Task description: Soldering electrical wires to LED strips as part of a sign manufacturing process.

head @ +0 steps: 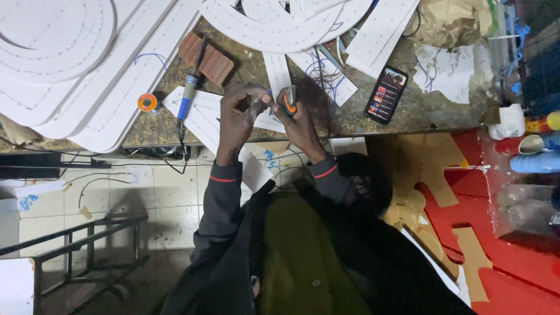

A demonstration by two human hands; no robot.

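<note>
— Holding anything, those two hands?
— Yes. The right hand (300, 116) has its grip closed around an orange-handled tool (289, 100); the left hand (239, 114) pinches a thin wire (263, 96) just beside it, above the surface (408, 111).
— What lies around them?
— A blue soldering iron (188, 93) and solder spool (147, 102) to the left, a phone (385, 94) to the right, white boards (87, 64) farther left.

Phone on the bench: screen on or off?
On. The phone lies flat, face up, on the workbench to the right of the hands, its screen lit with rows of small coloured images.
</note>
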